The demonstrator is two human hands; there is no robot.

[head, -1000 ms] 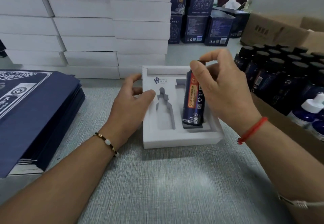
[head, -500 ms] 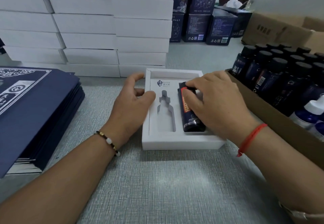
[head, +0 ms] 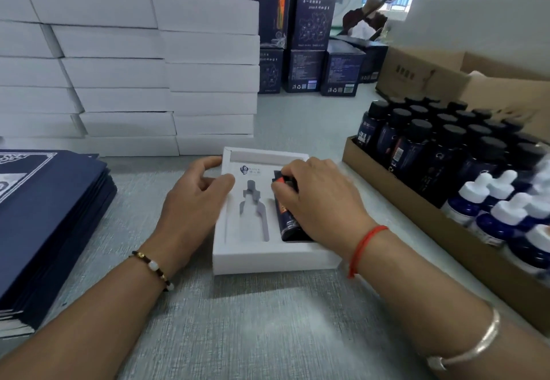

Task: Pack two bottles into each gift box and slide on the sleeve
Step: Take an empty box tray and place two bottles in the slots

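Note:
A white gift box (head: pixel 268 257) lies open on the grey table, with two bottle-shaped slots in its insert. A dark blue bottle with a red label (head: pixel 287 219) lies in the right slot. My right hand (head: pixel 321 198) is on top of it, fingers and thumb curled round its upper half. The left slot (head: pixel 253 210) holds nothing. My left hand (head: pixel 193 201) grips the box's left edge, thumb on the insert, fingers at the far left corner.
A stack of flat navy sleeves (head: pixel 44 216) lies at the left. A cardboard tray (head: pixel 416 216) at the right holds several dark bottles (head: pixel 416 141) and white-capped bottles (head: pixel 506 207). White boxes (head: pixel 134 67) are stacked behind, navy cartons (head: pixel 309 52) farther back.
My right hand has tipped the bottle from upright down into the right slot and now lies over it. My left hand has stayed on the box's left edge.

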